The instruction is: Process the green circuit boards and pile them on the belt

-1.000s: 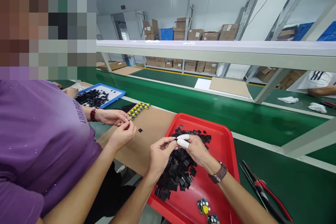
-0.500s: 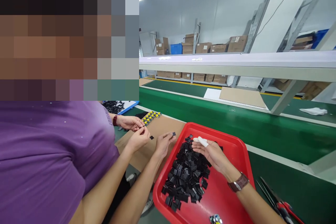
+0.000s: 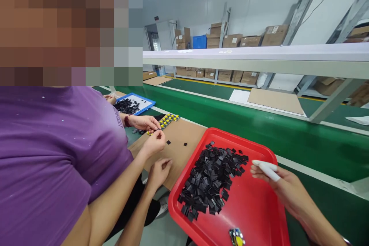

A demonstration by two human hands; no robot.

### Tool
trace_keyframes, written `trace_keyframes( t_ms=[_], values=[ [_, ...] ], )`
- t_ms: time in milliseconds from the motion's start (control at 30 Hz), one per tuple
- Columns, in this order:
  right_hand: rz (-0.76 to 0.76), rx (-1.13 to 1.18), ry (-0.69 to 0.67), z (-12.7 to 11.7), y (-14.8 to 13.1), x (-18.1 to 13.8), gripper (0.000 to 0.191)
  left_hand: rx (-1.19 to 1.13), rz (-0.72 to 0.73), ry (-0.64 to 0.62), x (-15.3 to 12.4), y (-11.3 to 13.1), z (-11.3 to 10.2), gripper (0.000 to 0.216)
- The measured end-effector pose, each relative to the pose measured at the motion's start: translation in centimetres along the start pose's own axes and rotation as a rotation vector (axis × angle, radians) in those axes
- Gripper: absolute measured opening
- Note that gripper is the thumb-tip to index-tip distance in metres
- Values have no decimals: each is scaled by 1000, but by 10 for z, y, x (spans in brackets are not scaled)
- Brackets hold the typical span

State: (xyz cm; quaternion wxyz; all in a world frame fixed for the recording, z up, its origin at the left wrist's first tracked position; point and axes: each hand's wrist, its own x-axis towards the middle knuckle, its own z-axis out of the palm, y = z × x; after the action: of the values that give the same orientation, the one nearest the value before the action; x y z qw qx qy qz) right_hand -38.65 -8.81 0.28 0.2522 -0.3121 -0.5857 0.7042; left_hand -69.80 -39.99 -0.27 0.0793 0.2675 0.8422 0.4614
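My left hand (image 3: 159,173) hangs low over the brown cardboard sheet (image 3: 180,157), thumb and forefinger slightly apart, with nothing visible between them. Two small black pieces (image 3: 185,144) lie on that sheet beyond it. My right hand (image 3: 284,184) is over the right rim of the red tray (image 3: 245,200); white covers are on its thumb and a finger. Its fingertips are pressed together, and whatever is between them is hidden. A heap of small black pieces (image 3: 209,177) fills the tray's left side. One circuit board with a yellow part (image 3: 236,237) lies near the tray's front.
At left, a co-worker in a purple shirt (image 3: 57,142) brings both hands (image 3: 152,134) together. Beyond them are several yellow-topped boards (image 3: 168,120) and a blue-rimmed tray (image 3: 148,104) of black pieces. A green conveyor belt (image 3: 230,111) runs behind, under a pale raised rail (image 3: 259,59).
My left hand has let go of a black piece, which lies on the cardboard, and drawn back toward me. My right hand has moved right, away from the heap. The view has shifted slightly.
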Motion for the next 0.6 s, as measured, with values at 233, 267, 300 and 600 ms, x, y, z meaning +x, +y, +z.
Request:
trace_keyframes(
  t_ms=[233,267,300,600],
  values=[
    [-84,-349,174,-44,5,-8,46,80,92,11,-47,1,-7,26],
    [-127,-435,179,-42,4,-6,46,74,126,-11,-48,12,-2,25],
    [-179,-525,172,-39,5,-4,45,65,164,-47,-51,25,5,25],
    [-374,-934,-42,0,25,70,32,358,864,-669,-133,81,127,38]
  ],
)
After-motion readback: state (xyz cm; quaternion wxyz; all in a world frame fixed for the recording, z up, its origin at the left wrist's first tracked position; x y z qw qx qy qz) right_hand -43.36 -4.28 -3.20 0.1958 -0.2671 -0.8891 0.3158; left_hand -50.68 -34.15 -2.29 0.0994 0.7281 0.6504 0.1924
